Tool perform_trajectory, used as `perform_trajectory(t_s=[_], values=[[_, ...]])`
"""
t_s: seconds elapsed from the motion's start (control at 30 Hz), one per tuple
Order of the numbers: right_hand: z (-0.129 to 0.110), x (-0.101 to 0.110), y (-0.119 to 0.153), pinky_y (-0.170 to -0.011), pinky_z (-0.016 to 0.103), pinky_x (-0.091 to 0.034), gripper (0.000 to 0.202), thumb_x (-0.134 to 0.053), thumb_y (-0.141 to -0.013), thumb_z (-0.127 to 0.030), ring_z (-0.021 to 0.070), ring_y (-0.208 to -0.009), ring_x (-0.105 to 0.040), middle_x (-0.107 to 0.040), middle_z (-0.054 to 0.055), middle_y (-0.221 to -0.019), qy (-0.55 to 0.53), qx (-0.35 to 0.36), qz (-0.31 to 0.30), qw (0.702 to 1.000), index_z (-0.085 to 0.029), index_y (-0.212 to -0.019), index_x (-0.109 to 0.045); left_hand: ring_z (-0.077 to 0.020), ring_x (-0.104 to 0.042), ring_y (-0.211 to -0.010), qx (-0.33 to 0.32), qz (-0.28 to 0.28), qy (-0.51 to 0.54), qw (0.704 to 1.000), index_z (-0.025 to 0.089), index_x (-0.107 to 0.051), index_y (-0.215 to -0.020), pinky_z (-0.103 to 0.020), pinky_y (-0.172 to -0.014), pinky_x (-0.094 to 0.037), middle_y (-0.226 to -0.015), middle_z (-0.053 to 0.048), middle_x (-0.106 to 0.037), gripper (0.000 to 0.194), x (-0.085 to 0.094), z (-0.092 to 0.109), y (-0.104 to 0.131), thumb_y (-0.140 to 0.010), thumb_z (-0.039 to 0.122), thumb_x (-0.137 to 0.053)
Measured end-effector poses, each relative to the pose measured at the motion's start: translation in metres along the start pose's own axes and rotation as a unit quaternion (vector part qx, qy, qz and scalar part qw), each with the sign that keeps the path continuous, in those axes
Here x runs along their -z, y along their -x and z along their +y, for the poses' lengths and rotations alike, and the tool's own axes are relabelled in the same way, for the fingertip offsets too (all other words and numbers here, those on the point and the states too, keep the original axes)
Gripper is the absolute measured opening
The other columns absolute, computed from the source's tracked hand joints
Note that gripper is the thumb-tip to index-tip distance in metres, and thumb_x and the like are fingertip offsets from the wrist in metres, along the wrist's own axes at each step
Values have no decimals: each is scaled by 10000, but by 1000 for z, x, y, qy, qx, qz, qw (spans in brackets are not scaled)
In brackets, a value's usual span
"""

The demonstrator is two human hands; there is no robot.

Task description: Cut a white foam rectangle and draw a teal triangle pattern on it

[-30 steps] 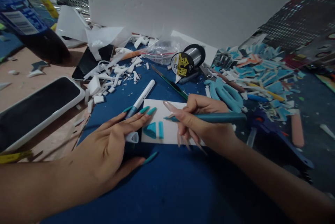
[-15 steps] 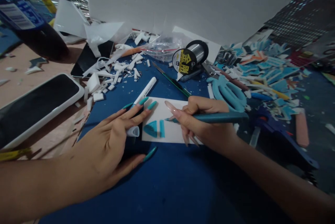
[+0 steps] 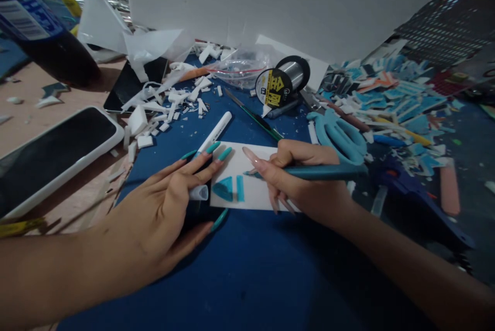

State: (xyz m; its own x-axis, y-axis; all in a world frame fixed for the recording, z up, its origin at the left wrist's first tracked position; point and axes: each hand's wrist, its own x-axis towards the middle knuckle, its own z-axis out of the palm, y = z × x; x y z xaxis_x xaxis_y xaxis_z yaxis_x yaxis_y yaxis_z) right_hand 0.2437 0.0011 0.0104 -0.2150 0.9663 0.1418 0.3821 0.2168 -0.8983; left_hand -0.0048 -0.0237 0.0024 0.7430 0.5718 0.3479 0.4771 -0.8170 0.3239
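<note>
A white card (image 3: pixel 228 164) lies on the blue mat (image 3: pixel 247 269), bearing a teal half-rounded shape and a teal bar. My left hand (image 3: pixel 166 207) rests at the card's left side, two teal-nailed fingertips touching it. A translucent pen cap (image 3: pixel 199 193) is tucked in that hand beside a bent finger, its hollow end facing right. My right hand (image 3: pixel 305 176) grips a teal marker (image 3: pixel 328 171) in a writing hold, nearly level. Its tip is at the card, just right of the bar. A white pen (image 3: pixel 217 130) lies by my left fingertips, its lower end hidden.
Beyond the card lie a paintbrush (image 3: pixel 255 117), a wire spool (image 3: pixel 284 81) and light-blue scissors (image 3: pixel 336 135). White foam scraps (image 3: pixel 178 101) and blue offcuts (image 3: pixel 406 99) are heaped around. A glue gun (image 3: pixel 417 202) is right, a phone (image 3: pixel 58 155) and bottle (image 3: pixel 46 37) left.
My left thumb has moved slightly up towards the card. The marker tip has shifted slightly up the card. The view has shifted a little; both grips look the same.
</note>
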Motion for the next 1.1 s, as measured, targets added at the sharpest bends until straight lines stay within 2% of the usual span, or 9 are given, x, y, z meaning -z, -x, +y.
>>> perform_trajectory(t_s=[0.1, 0.23, 0.47, 0.73, 0.97, 1.1], values=[[-3, 0, 0, -416, 253, -331, 483, -718, -874, -273, 128, -481, -482, -488, -16, -494, 6, -10, 0, 1000, -238, -537, -373, -370, -545, -1398, -8, 7, -9, 1000, 125, -216, -1576, -524, -1092, -583, -1425, -279, -639, 579, -2, 0, 0, -1055, 211, -455], [-2, 1, -1, -436, 258, -352, 500, -728, -869, -244, 122, -472, -481, -476, -24, -475, 0, 12, -2, 1000, -232, -515, -375, -377, -555, -1388, 1, 0, -20, 1000, 77, -253, -1531, -518, -1079, -593, -1385, -303, -657, 514, -3, -1, 0, -1070, 236, -414], [-8, 2, 1, -406, 259, -369, 502, -730, -879, -246, 123, -430, -512, -523, -22, -453, 9, -22, -8, 1000, -236, -505, -395, -341, -542, -1408, -3, 6, -7, 1000, 131, -244, -1566, -497, -1094, -590, -1437, -244, -644, 544, 0, -1, 0, -1060, 208, -432], [-10, 2, 1, -387, 252, -365, 518, -705, -891, -201, 95, -347, -495, -538, -43, -425, -8, -9, -25, 1000, -233, -494, -373, -366, -547, -1402, 14, -11, -19, 1000, 111, -314, -1466, -516, -1077, -599, -1414, -280, -647, 423, -4, -2, 1, -1083, 278, -383], [-10, 2, -1, -389, 244, -352, 514, -694, -890, -192, 84, -336, -496, -529, -53, -418, -17, 6, -38, 999, -222, -487, -377, -343, -535, -1413, 11, 5, -15, 1000, 125, -239, -1511, -501, -1077, -604, -1422, -270, -645, 477, -5, -1, 2, -1077, 255, -385], [-11, 4, 0, -406, 241, -383, 516, -672, -890, -168, 86, -333, -503, -520, -55, -418, -22, 10, -51, 998, -222, -485, -357, -321, -500, -1443, -2, 19, -29, 999, 93, -243, -1495, -454, -1118, -571, -1419, -286, -641, 467, -3, -2, 3, -1078, 230, -399]])
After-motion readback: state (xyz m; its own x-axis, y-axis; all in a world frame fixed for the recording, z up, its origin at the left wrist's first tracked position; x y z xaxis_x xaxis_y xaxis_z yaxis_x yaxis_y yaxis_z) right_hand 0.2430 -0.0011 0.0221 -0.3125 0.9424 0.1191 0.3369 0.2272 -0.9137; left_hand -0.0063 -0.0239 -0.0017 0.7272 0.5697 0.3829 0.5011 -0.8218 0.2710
